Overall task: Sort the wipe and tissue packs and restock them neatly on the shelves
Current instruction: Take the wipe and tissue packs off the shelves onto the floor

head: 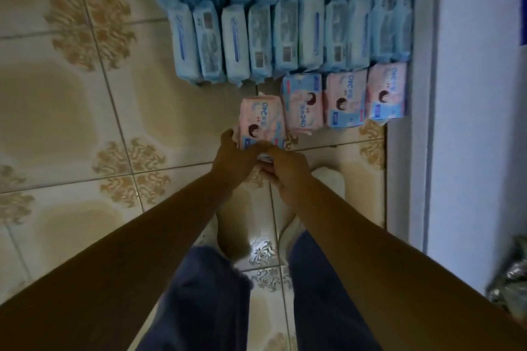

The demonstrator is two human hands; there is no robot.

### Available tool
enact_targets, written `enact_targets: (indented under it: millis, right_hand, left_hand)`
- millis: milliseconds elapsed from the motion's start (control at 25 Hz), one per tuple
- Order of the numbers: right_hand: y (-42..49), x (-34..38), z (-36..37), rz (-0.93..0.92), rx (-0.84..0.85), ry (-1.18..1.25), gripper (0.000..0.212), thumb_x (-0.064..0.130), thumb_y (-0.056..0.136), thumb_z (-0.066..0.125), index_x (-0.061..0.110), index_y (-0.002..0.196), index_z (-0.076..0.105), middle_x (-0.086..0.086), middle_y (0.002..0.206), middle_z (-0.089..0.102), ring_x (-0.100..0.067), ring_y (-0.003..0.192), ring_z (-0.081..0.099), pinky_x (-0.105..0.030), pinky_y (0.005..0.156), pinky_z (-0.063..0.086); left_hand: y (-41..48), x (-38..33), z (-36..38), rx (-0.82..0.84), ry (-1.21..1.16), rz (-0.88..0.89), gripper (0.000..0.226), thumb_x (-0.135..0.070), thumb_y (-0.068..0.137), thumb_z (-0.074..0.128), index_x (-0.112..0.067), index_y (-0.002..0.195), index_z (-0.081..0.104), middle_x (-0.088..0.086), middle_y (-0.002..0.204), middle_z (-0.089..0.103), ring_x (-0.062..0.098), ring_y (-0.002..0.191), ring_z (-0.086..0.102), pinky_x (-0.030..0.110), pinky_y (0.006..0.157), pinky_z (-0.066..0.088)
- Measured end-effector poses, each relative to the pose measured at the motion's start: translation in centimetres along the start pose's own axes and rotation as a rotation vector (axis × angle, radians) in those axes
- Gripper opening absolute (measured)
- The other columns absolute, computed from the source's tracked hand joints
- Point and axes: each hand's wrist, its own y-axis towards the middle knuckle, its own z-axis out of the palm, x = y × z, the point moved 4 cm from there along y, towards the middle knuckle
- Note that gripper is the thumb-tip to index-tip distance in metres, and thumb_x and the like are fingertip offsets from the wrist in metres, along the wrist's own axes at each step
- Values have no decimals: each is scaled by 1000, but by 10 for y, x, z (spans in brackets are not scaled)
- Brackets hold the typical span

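A pink tissue pack is held just above the tiled floor, at the left end of a row of three more pink tissue packs. My left hand grips its near left edge. My right hand grips its near lower edge, fingers curled under it. Beyond the pink row, several blue wipe packs stand on edge in two tight rows on the floor.
Patterned beige floor tiles spread to the left. A white wall or shelf base runs down the right side. A crinkled silvery bag lies at the lower right. My legs in blue jeans and my feet are below the hands.
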Motion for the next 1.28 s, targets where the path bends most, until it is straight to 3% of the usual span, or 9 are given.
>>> enact_targets:
  millis: [80,240,440,560,720,880,1000,1120,1280]
  right_hand:
    - [29,2,-4,-64,-52,76,27,5,84,67,4,111,61,-16,107,68,-27,93,68,-37,80,54]
    - [24,17,-1,-22,-32,306,17,-1,87,59,12,98,60,-12,103,64,-21,92,61,-30,77,52]
    - [-30,56,-19,-173,-140,-445,39,20,90,58,6,126,51,-7,109,62,-23,92,60,-30,76,49]
    - [-97,97,-28,-562,-218,-1071,56,35,86,64,16,134,40,-7,126,55,-25,114,55,-41,92,49]
    - [-204,150,-23,-914,-255,-1564,79,40,89,61,17,150,17,-8,153,27,-26,140,27,-44,115,15]
    - [-332,203,-13,-1082,-317,-1714,83,45,92,55,20,153,4,-8,160,9,-26,147,12,-46,117,3]
    - [-445,241,-13,-1419,-446,-1733,84,37,82,69,17,151,25,-15,154,28,-33,139,32,-50,113,19]
    - [-577,287,-28,-1745,-618,-1766,80,33,75,75,12,144,40,-18,148,39,-37,130,45,-53,106,33]
    - [-732,331,-85,-1749,-1014,-1701,81,45,84,63,16,150,26,-15,156,25,-32,137,36,-48,109,28]
  left_hand:
    - [24,6,10,-65,-87,-27,68,-15,89,65,-8,144,26,11,124,54,28,110,59,34,83,49]
    - [30,-7,15,-40,-108,17,44,-9,91,58,-10,134,48,13,126,60,33,117,57,40,91,48]
    - [-16,-60,-8,44,254,121,52,-13,93,57,-13,142,41,11,142,48,28,117,54,22,73,43]
    - [-71,-106,-26,-22,771,404,71,-23,93,58,-13,152,19,6,157,25,23,142,26,28,108,26]
    - [-166,-171,-56,-63,1195,657,88,-42,90,59,-15,153,3,7,161,5,24,148,6,40,119,13]
    - [-290,-236,-98,-202,1353,1013,93,-48,85,63,-17,154,9,12,160,10,29,148,10,48,117,12]
    - [-387,-290,-127,-294,1412,1323,96,-50,77,70,-15,152,21,18,155,27,36,142,27,56,112,21]
    - [-488,-359,-149,-425,1446,1576,93,-61,82,55,-18,152,13,12,159,17,30,145,18,54,114,17]
    - [-623,-438,-145,-551,1313,1844,89,-65,82,40,-16,152,17,8,160,16,24,146,15,50,115,16]
